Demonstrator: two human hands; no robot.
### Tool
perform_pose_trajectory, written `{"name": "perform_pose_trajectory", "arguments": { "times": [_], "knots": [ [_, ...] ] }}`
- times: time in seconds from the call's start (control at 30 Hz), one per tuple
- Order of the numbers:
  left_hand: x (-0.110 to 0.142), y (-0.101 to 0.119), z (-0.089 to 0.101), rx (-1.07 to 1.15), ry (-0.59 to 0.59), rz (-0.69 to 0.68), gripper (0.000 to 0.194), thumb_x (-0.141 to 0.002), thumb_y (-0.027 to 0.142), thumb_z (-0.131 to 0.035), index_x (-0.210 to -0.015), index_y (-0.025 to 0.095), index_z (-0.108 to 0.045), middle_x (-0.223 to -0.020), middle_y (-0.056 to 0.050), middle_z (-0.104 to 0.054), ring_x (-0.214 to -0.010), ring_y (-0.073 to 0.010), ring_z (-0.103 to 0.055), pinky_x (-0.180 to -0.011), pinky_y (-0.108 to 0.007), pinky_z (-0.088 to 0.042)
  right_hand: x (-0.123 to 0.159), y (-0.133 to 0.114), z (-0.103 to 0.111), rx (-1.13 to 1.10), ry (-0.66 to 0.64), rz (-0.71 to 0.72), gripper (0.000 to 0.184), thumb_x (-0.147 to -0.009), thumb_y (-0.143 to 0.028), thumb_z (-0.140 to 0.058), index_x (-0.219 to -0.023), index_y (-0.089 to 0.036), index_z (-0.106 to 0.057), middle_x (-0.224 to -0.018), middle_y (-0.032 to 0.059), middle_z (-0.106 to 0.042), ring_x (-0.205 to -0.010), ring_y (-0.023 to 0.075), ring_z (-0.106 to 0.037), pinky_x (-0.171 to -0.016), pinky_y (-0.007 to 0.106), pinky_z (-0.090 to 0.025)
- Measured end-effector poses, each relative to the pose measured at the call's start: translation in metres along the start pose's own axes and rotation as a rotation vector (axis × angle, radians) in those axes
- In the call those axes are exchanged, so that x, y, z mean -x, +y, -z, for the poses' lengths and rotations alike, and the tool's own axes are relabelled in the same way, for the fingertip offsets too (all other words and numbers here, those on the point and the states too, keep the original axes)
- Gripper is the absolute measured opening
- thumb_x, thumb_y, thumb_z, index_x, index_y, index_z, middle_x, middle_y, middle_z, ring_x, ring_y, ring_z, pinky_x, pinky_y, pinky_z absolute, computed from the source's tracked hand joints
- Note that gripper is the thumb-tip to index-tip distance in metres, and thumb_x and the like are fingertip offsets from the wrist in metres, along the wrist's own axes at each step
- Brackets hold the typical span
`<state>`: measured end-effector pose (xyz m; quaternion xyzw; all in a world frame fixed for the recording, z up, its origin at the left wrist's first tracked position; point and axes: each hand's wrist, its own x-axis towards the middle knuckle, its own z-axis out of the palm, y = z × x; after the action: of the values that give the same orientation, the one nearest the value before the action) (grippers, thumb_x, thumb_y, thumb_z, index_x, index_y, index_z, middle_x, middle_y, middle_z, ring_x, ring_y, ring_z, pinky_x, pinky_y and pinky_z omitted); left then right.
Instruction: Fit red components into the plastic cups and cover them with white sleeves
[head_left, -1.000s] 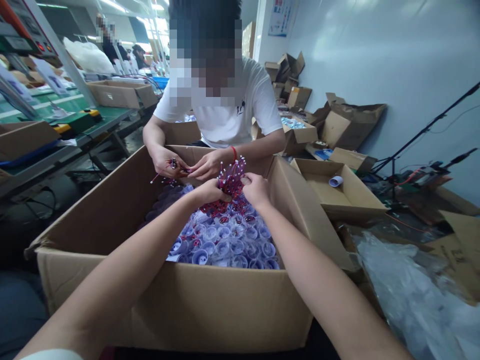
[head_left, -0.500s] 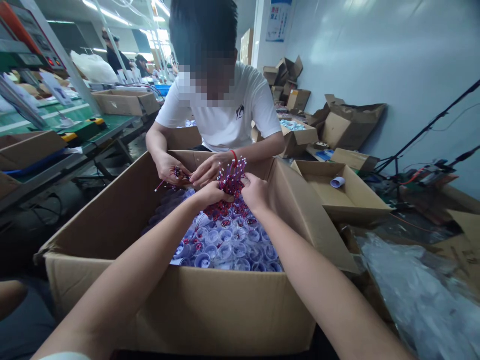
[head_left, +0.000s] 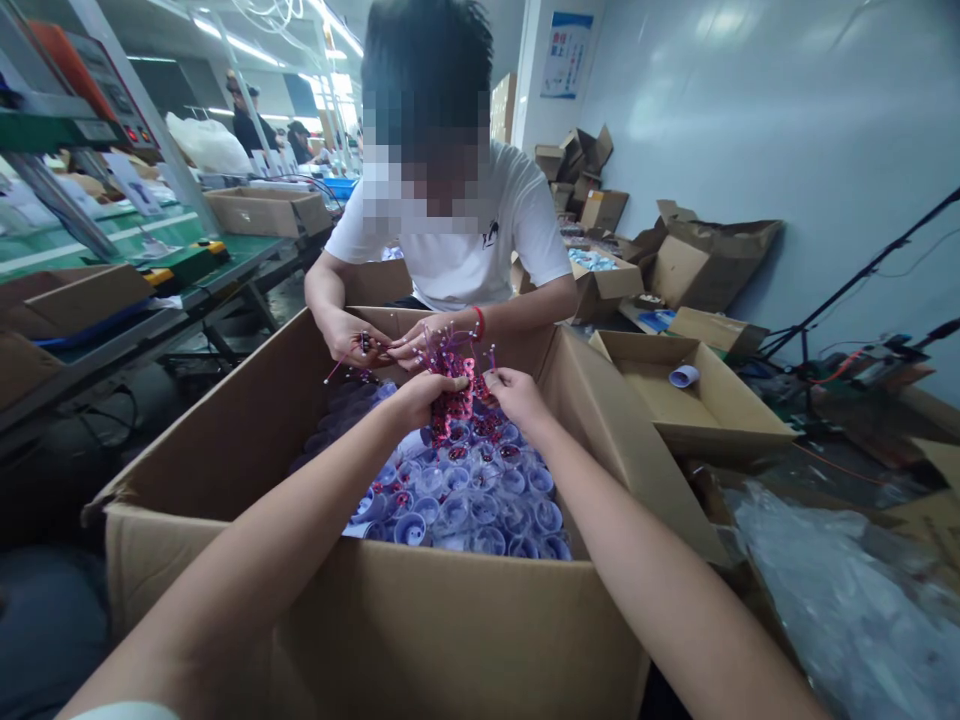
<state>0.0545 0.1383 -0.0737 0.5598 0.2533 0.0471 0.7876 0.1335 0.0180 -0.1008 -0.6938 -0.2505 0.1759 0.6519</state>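
Observation:
My left hand (head_left: 421, 400) is closed around a bundle of small red circuit boards (head_left: 456, 398) with thin, white-tipped wires fanning upward. Close by on the right, my right hand (head_left: 519, 394) pinches one small red wired board (head_left: 482, 386) at the bundle's edge. Beneath both hands, many pale purple plastic cups (head_left: 411, 528) fill a large cardboard box (head_left: 420, 590). Some of the cups have red boards lying in or on them. Across the box, a co-worker's hands (head_left: 352, 340) hold similar wired pieces.
To the right, a shallow carton (head_left: 630, 400) holds one purple cup (head_left: 683, 376). Clear plastic bags (head_left: 832, 570) lie at the lower right, and a thin black stand (head_left: 847, 290) rises beyond. At left runs a green workbench (head_left: 247, 250) with cartons.
My right hand has drawn slightly away from the bundle with a small wired board. The bundle in my left hand has tilted, showing the boards' flat faces. The view has shifted slightly.

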Motion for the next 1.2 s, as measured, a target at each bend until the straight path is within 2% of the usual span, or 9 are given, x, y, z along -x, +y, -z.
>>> {"name": "perform_pose_trajectory", "arguments": {
  "times": [0.13,0.3,0.4,0.5,0.57,0.63,0.83,1.03,1.2],
  "knots": [
    [-0.002,0.0,-0.001,0.089,-0.017,-0.046,0.018,-0.057,0.014,-0.074,-0.07,0.015,-0.062,-0.062,-0.004,-0.067,-0.06,-0.0188,-0.065,-0.065,-0.032,-0.054,0.002,-0.004,-0.007,-0.149,0.023,-0.066,0.015,-0.074,-0.03,-0.053,-0.065,-0.018,-0.053,-0.055,-0.0043,-0.054,-0.052,0.0108,-0.052,-0.055,0.023,-0.044],
    [-0.007,0.0,0.0,0.135,0.097,-0.089,0.014,-0.063,0.01,-0.068,-0.074,0.015,-0.062,-0.062,-0.003,-0.068,-0.062,-0.0181,-0.066,-0.068,-0.032,-0.055,0.007,-0.012,-0.01,-0.278,-0.017,-0.11,0.012,-0.075,-0.027,-0.055,-0.067,-0.018,-0.055,-0.058,-0.0024,-0.059,-0.055,0.0123,-0.057,-0.057,0.024,-0.046],
    [-0.009,-0.002,0.0,0.128,0.058,-0.066,0.012,-0.065,0.015,-0.069,-0.076,0.015,-0.062,-0.065,-0.004,-0.068,-0.064,-0.0184,-0.066,-0.068,-0.032,-0.055,0.008,-0.014,-0.013,-0.298,-0.003,-0.1,0.011,-0.075,-0.026,-0.054,-0.068,-0.018,-0.056,-0.058,-0.0025,-0.06,-0.054,0.0117,-0.056,-0.057,0.024,-0.046],
    [-0.008,-0.006,0.0,0.106,-0.041,-0.13,0.023,-0.059,0.021,-0.075,-0.076,0.015,-0.061,-0.067,-0.004,-0.068,-0.067,-0.0189,-0.066,-0.069,-0.032,-0.054,0.009,-0.012,-0.014,-0.277,0.066,-0.095,0.01,-0.075,-0.025,-0.054,-0.071,-0.017,-0.058,-0.06,-0.003,-0.06,-0.053,0.01,-0.054,-0.055,0.023,-0.044],
    [-0.006,-0.007,-0.001,0.061,-0.065,-0.201,0.032,-0.051,0.021,-0.08,-0.076,0.014,-0.061,-0.066,-0.003,-0.067,-0.066,-0.0187,-0.065,-0.069,-0.032,-0.053,0.008,-0.009,-0.014,-0.247,0.102,-0.096,0.01,-0.074,-0.025,-0.056,-0.073,-0.016,-0.06,-0.061,-0.0038,-0.06,-0.052,0.0087,-0.052,-0.054,0.021,-0.042],
    [-0.003,-0.007,-0.002,0.002,-0.052,-0.266,0.037,-0.046,0.021,-0.082,-0.076,0.014,-0.061,-0.064,-0.001,-0.066,-0.066,-0.018,-0.064,-0.068,-0.031,-0.052,0.008,-0.007,-0.014,-0.207,0.111,-0.096,0.012,-0.073,-0.027,-0.057,-0.074,-0.016,-0.062,-0.06,-0.0045,-0.059,-0.051,0.0079,-0.05,-0.052,0.021,-0.039],
    [0.0,-0.003,-0.004,-0.134,0.016,-0.438,0.036,-0.05,0.025,-0.077,-0.08,0.015,-0.06,-0.066,0.001,-0.063,-0.067,-0.0162,-0.061,-0.068,-0.03,-0.051,0.009,-0.006,-0.014,-0.135,0.083,-0.053,0.016,-0.075,-0.029,-0.055,-0.069,-0.016,-0.063,-0.055,-0.0051,-0.055,-0.049,0.0078,-0.047,-0.052,0.021,-0.04],
    [-0.005,-0.003,-0.001,-0.21,0.108,-0.462,0.037,-0.051,0.026,-0.072,-0.084,0.014,-0.058,-0.068,0.001,-0.062,-0.061,-0.0136,-0.057,-0.062,-0.027,-0.049,0.008,-0.005,-0.016,-0.117,0.014,-0.024,0.02,-0.076,-0.031,-0.051,-0.067,-0.016,-0.061,-0.056,-0.0038,-0.056,-0.049,0.0087,-0.048,-0.054,0.022,-0.044],
    [-0.008,-0.003,-0.001,-0.31,0.15,-0.528,0.039,-0.051,0.027,-0.07,-0.085,0.014,-0.056,-0.07,0.0,-0.061,-0.062,-0.0134,-0.055,-0.062,-0.027,-0.047,0.004,0.001,-0.017,0.106,0.13,0.055,0.026,-0.075,-0.037,-0.05,-0.069,-0.015,-0.062,-0.056,-0.0028,-0.057,-0.054,0.0104,-0.051,-0.054,0.021,-0.042]
  ]
}}
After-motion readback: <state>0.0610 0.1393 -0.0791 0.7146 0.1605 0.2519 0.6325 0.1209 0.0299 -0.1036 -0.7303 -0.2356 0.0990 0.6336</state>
